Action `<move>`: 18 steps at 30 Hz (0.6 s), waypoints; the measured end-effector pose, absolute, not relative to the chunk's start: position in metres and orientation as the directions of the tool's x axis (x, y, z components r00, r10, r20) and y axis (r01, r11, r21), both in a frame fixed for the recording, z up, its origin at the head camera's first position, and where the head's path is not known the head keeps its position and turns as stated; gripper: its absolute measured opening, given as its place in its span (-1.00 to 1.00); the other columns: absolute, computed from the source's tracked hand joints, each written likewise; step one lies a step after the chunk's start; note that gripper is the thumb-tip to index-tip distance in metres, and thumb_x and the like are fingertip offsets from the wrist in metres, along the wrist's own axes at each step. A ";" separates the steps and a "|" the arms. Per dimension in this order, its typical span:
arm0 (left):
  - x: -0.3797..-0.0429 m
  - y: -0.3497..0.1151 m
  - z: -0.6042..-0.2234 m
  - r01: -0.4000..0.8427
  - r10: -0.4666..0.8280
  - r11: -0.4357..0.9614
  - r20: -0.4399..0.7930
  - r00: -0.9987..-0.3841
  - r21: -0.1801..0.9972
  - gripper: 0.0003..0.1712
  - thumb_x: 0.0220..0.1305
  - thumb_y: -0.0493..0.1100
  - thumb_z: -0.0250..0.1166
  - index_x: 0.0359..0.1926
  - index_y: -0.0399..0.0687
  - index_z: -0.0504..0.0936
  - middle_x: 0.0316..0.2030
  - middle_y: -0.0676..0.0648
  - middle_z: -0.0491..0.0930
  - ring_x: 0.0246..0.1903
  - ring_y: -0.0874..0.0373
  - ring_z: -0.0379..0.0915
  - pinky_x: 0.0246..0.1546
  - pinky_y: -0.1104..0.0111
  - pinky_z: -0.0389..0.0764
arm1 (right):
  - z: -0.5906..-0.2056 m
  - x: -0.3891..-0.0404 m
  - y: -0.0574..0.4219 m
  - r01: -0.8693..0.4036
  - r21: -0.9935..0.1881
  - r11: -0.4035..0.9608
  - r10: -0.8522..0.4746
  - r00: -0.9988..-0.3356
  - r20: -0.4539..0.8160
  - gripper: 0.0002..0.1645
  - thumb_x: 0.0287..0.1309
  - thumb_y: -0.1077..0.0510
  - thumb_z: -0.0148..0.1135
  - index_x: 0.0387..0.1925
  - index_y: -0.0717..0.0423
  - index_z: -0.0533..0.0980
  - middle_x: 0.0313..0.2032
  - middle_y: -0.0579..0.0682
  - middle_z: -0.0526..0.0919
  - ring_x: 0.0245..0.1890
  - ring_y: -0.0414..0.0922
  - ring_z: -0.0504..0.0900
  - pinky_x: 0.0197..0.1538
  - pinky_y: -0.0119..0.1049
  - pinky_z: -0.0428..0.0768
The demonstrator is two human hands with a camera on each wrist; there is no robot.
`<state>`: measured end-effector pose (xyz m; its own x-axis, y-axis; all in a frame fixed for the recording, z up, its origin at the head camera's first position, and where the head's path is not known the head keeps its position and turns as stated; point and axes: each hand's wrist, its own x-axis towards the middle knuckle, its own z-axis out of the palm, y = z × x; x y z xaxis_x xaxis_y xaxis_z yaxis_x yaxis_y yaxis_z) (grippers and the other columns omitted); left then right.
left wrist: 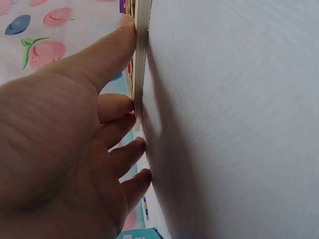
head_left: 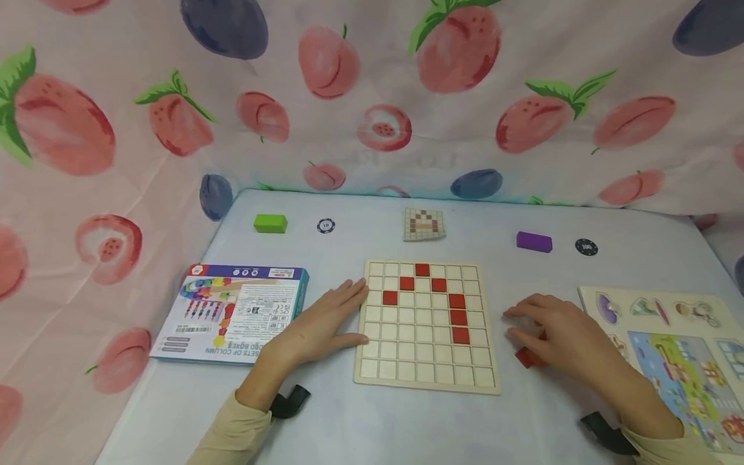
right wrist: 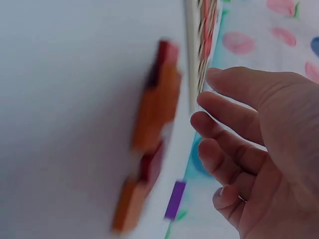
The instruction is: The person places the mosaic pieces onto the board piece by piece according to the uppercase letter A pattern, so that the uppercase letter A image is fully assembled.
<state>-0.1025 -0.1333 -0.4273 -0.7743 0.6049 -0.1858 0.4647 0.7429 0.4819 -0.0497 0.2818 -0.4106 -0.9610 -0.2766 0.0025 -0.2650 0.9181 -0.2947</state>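
Note:
A wooden grid board [head_left: 407, 368] lies in the middle, with several red squares [head_left: 458, 317] set in its cells as a slanted peak and a column down the right. My left hand [head_left: 321, 321] rests at the board's left edge; the left wrist view shows its thumb and fingertips against the rim. To the right of the board, my right hand [head_left: 555, 332] hovers with loosely bent fingers and nothing in them. Partly hidden beneath it lies a red block [head_left: 525, 358]. Orange blocks [right wrist: 157, 107] and red ones appear blurred beside the fingers in the right wrist view.
A small pattern card [head_left: 424, 225] stands behind the board. Green [head_left: 270, 223] and purple [head_left: 534, 242] blocks lie at the back, beside two round chips [head_left: 326, 225]. A boxed set [head_left: 232, 316] sits at left, a picture puzzle board [head_left: 630, 310] at right. Fruit-patterned cloth hangs behind.

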 end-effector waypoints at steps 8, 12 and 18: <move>-0.102 -0.134 -0.426 0.458 0.603 0.741 -0.187 -0.776 0.491 0.00 0.46 0.19 0.36 0.69 -0.08 0.13 0.73 -0.05 -0.01 0.74 -0.12 -0.13 0.74 -0.08 0.06 | -0.420 -0.037 0.310 -0.131 -0.233 0.964 -0.145 -0.988 -0.046 -0.61 0.09 -0.11 0.64 -0.07 -0.07 0.80 -0.19 -0.05 0.78 -0.33 -0.17 0.58 -0.22 -0.19 0.49; -0.102 -0.134 -0.426 0.453 0.601 0.741 -0.188 -0.777 0.496 0.00 0.46 0.20 0.35 0.69 -0.07 0.13 0.74 -0.04 -0.02 0.74 -0.11 -0.14 0.74 -0.07 0.05 | -0.419 -0.035 0.316 -0.102 -0.229 0.968 -0.117 -0.992 -0.052 -0.63 0.08 -0.07 0.64 -0.09 -0.05 0.80 -0.23 -0.05 0.78 -0.38 -0.18 0.56 -0.25 -0.22 0.47; -0.102 -0.134 -0.427 0.454 0.602 0.740 -0.188 -0.776 0.496 0.00 0.46 0.21 0.35 0.70 -0.06 0.13 0.74 -0.04 -0.02 0.74 -0.11 -0.15 0.75 -0.07 0.04 | -0.419 -0.036 0.321 -0.115 -0.237 0.965 -0.130 -0.990 -0.047 -0.64 0.09 -0.01 0.64 -0.06 -0.05 0.80 -0.15 0.02 0.83 -0.36 -0.17 0.54 -0.25 -0.25 0.46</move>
<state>-0.1020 -0.1340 -0.4269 -0.7759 0.6024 -0.1876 0.4543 0.7397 0.4964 -0.0357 0.3210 -0.4191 -0.9904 -0.1300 -0.0472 -0.1153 0.9646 -0.2371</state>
